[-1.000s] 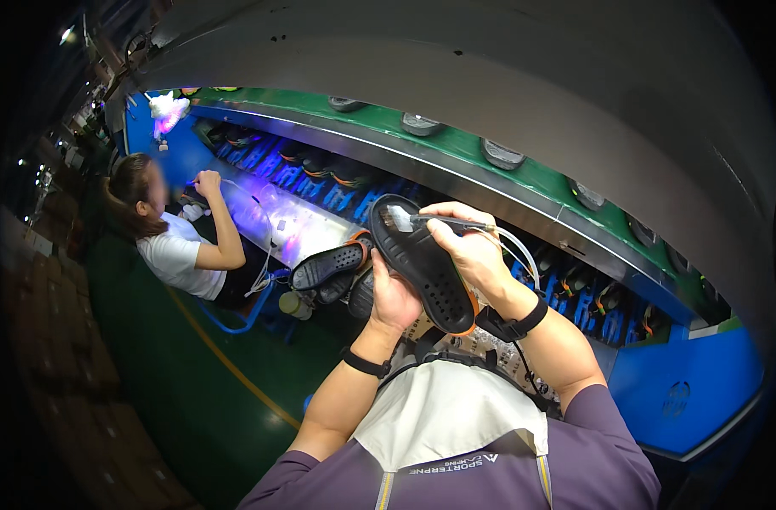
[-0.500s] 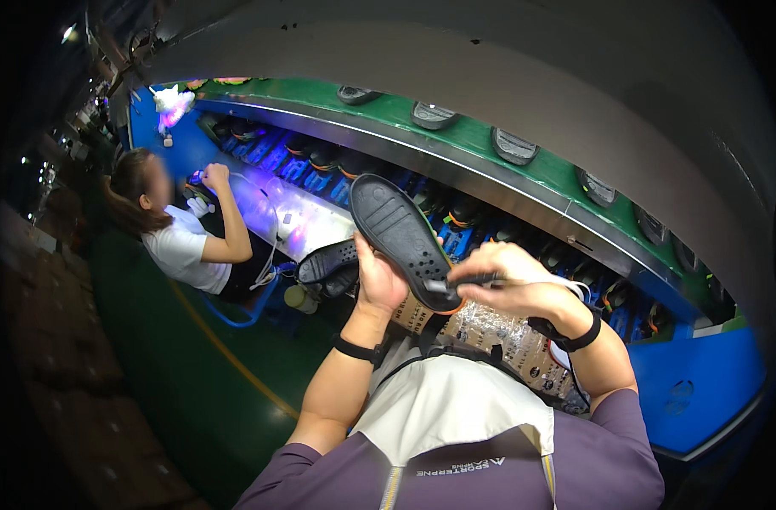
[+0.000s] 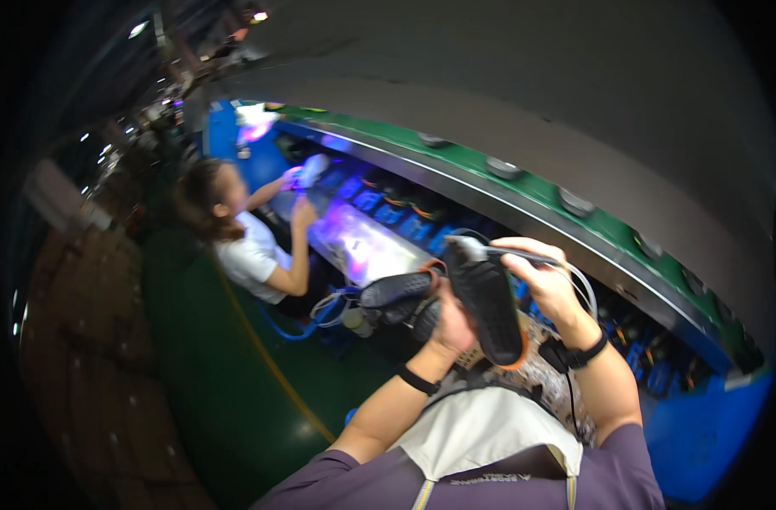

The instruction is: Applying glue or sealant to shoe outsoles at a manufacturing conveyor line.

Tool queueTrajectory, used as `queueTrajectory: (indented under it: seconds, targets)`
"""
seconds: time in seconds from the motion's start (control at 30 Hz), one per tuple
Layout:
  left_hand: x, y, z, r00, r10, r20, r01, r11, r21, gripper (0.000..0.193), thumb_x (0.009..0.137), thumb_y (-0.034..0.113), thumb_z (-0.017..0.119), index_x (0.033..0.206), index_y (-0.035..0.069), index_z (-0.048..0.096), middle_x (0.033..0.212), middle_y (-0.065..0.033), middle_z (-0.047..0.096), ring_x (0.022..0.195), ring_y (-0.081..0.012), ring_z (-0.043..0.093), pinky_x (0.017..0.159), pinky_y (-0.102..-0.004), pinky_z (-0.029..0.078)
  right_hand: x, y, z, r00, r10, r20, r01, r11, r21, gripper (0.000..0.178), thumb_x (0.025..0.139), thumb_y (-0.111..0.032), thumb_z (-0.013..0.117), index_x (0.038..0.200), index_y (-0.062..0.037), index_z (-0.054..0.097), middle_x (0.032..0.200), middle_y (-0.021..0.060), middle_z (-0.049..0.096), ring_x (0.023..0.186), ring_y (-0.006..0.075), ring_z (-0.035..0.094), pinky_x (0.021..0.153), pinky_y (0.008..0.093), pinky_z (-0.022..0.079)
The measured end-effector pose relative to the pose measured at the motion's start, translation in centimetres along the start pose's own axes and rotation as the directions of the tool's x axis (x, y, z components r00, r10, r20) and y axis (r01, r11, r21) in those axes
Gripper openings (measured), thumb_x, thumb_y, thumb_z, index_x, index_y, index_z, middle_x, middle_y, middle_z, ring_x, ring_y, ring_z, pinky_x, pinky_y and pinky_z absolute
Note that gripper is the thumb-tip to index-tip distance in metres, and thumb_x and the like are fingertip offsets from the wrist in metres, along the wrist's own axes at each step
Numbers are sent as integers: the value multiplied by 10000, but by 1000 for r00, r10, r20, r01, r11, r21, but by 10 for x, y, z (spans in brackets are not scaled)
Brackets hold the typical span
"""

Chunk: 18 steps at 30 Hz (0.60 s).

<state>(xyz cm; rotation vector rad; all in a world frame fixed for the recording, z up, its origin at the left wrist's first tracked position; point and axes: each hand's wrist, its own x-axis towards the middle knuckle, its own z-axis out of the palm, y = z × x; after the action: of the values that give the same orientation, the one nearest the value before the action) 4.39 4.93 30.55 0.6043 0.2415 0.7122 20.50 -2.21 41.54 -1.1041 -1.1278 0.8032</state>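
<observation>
Brushing, apparently, the far end of 1 black sole (image 3: 488, 308) | left hand (image 3: 456, 325): gripping sole edge | right hand (image 3: 549, 274): pinching brush (image 3: 508, 252) | sole location: between hands | next move likely requires steady support, even strokes

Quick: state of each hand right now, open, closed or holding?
Left hand: closed, holding the sole by its edge.
Right hand: closed, holding the brush.

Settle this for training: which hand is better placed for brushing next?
Probably the right hand: it holds the brush at the far end of the shoe sole, which the left hand supports.
</observation>
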Motion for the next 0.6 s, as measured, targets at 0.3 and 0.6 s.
queueTrajectory:
  seconds: [0.3, 0.6]
  targets:
    - [12, 2, -17, 990, -90, 112, 105, 985, -138, 906, 955, 847, 384, 1486, 131, 550, 1400, -89, 660, 1262, -244, 644, 1125, -448, 496, -6, -4, -10, 996, -77, 43, 88, 913, -399, 269, 842, -71, 807, 1110, -70, 782, 913, 90, 698, 819, 206, 661, 773, 338, 525]
    - [20, 26, 1, 988, 65, -137, -82, 989, -122, 885, 988, 813, 341, 1428, 83, 583, 1290, -133, 706, 1150, -286, 694, 1050, -440, 541, -23, 0, 0, 917, -321, 235, 395, 657, -642, 282, 785, -125, 858, 1058, -107, 793, 830, 68, 665, 822, 289, 620, 774, 393, 486]
